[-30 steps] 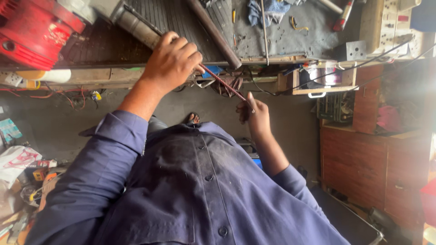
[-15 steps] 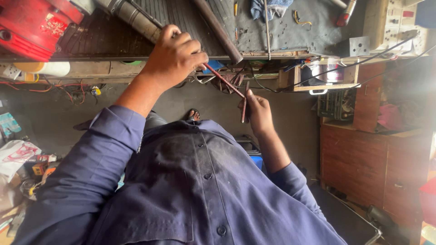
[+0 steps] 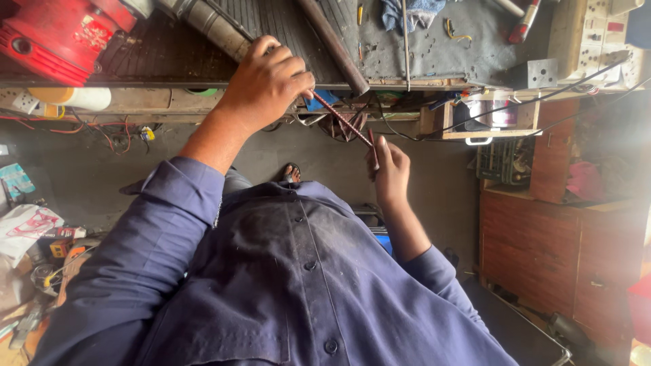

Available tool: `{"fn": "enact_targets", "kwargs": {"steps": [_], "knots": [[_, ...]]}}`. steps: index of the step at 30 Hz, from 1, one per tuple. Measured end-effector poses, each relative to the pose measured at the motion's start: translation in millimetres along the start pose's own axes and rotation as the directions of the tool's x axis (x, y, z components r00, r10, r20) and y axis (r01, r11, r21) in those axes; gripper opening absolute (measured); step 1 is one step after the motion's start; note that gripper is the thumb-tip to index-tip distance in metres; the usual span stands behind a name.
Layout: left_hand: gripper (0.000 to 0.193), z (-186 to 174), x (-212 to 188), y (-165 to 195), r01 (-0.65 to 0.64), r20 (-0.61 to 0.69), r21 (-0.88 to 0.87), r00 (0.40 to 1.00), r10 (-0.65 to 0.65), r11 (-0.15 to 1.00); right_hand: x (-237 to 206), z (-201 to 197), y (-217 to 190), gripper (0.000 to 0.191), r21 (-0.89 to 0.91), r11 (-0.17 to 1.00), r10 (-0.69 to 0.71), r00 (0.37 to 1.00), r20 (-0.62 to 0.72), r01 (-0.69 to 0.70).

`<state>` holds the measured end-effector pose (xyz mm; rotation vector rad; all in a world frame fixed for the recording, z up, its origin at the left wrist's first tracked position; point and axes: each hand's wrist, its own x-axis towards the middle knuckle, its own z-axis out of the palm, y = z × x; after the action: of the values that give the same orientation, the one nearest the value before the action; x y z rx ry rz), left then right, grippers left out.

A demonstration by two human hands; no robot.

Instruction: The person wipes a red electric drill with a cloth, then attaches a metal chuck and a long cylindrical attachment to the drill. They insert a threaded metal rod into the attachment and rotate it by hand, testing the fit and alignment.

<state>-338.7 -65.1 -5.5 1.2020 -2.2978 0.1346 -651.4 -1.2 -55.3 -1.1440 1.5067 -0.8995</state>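
My left hand [image 3: 266, 83] is raised at the front edge of the workbench [image 3: 203, 83], fingers closed on the upper end of a thin reddish rod [image 3: 342, 120]. The rod slants down to the right to my right hand [image 3: 391, 171], which is closed on its lower end, where a short length stands upright at the fingertips. Both hands are held in the air above the floor, in front of my dark blue buttoned shirt.
On the bench lie a red machine [image 3: 47, 30], a grey metal tube [image 3: 210, 27], a dark pipe [image 3: 336, 47], a blue rag [image 3: 410, 12] and a white switch box [image 3: 597, 34]. Red wires hang below the bench. A wooden cabinet [image 3: 549, 244] stands at the right. A sandalled foot [image 3: 291, 173] shows on the floor.
Both hands keep their hold on the rod and have hardly moved. The view has shifted slightly, so the bench sits a little higher in the frame.
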Motion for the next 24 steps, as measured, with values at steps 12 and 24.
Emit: {"fn": "enact_targets", "kwargs": {"steps": [12, 24], "knots": [[0.019, 6, 7, 19, -0.065, 0.008, -0.01, 0.998, 0.065, 0.998, 3, -3, -8, 0.046, 0.086, 0.993, 0.072, 0.986, 0.148, -0.085], [0.008, 10, 4, 43, 0.003, 0.04, -0.035, 0.999, -0.002, 0.999, -21, -3, -19, 0.021, -0.553, 0.563, -0.656, 0.739, 0.154, 0.614]]}}
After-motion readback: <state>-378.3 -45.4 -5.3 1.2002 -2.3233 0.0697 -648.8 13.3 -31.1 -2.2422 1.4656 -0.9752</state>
